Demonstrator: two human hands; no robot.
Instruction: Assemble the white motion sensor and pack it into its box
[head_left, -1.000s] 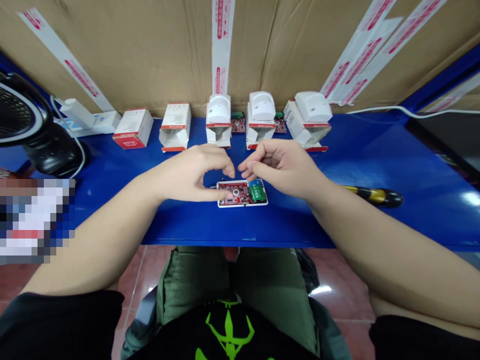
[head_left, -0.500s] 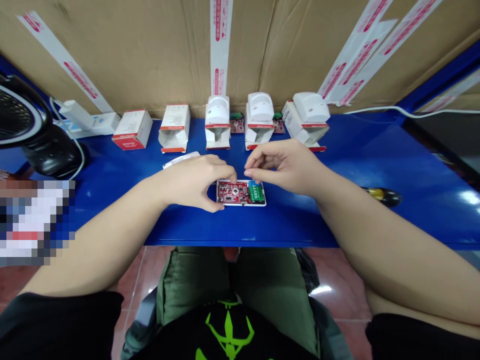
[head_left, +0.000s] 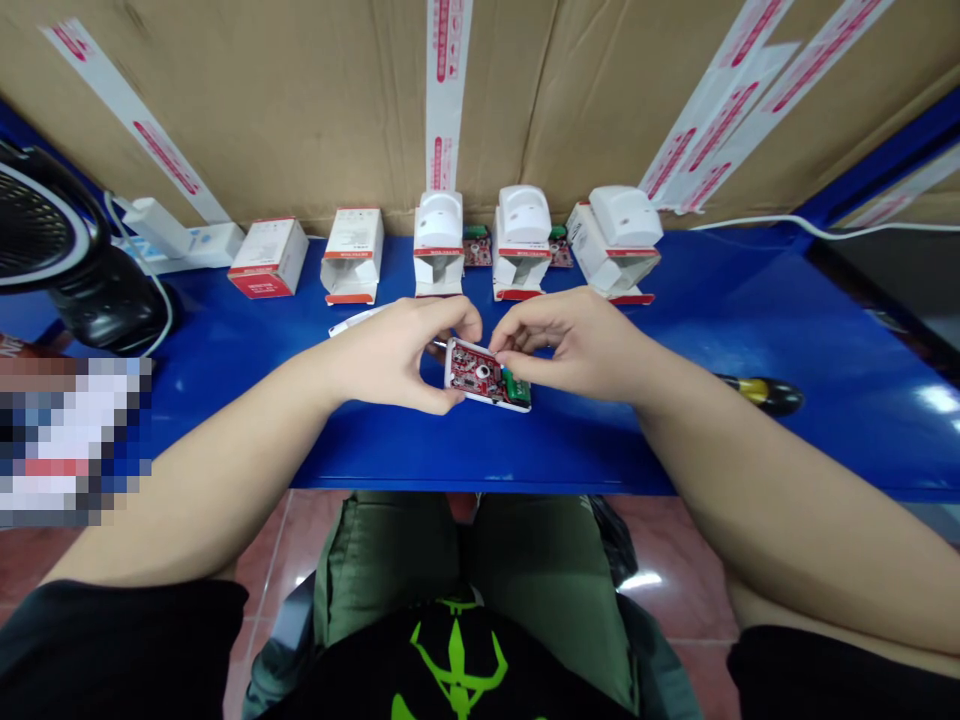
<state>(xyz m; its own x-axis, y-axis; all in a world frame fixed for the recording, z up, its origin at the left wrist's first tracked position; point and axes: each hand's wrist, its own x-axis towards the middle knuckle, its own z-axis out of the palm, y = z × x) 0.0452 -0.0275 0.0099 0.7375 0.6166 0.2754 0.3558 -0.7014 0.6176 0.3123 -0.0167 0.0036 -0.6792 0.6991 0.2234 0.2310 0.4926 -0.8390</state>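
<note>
A red circuit board (head_left: 474, 372) lies in a shallow white housing, with a round white part near its middle. At its right end sits a green battery (head_left: 516, 388), partly covered by my right hand. The housing is tilted, its left end lifted off the blue table. My left hand (head_left: 397, 355) grips that left end between thumb and fingers. Over the upper edge of the board, beside the battery, my right hand (head_left: 566, 340) has thumb and forefinger pinched together; what is between them is hidden. A white cover (head_left: 356, 320) lies partly behind my left hand.
Along the back stand several small boxes, among them an open white box (head_left: 352, 255) and a closed box (head_left: 268, 258). White detectors (head_left: 524, 213) rest on three boxes. A black fan (head_left: 75, 240) stands left; a yellow-black handle (head_left: 765, 393) lies right of my forearm.
My left hand has taken hold of the housing and raised its left end, so it now slants. My right hand has come down slightly, its pinched fingertips now at the board's upper edge.
</note>
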